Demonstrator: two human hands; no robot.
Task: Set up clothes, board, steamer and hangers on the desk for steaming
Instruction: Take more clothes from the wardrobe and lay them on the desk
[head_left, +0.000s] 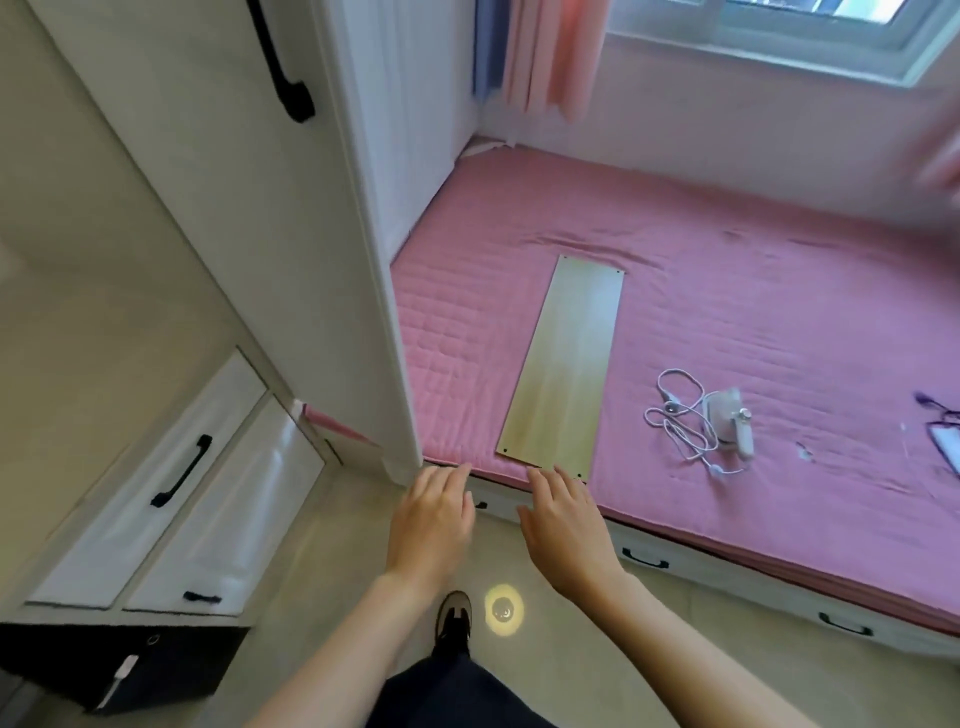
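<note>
Left hand (434, 525): lower centre of the frame, palm down, fingers straight and close together, holding nothing; fingertips at the near edge of the bed.
Right hand (563, 525): just right of the left, palm down, fingers straight and slightly spread, holding nothing; fingertips just at the board's near end, contact unclear.
Board (563, 364): long pale wooden plank, centre of the frame, flat on the bed, its near end at the bed's edge.
Steamer (730, 418): small white unit right of the board, lying on the bed, apart from the board.
Cord (680, 415): white, in loose loops beside the steamer, on its left.
Bed (779, 312): pink quilted cover, fills the right half; drawers with black handles below its edge.
Wardrobe (234, 208): white, upper left, black handle.
Curtains (550, 52): pink and blue, top centre, beside the window.
Shoe (453, 621): dark, bottom centre, on the tile floor.
</note>
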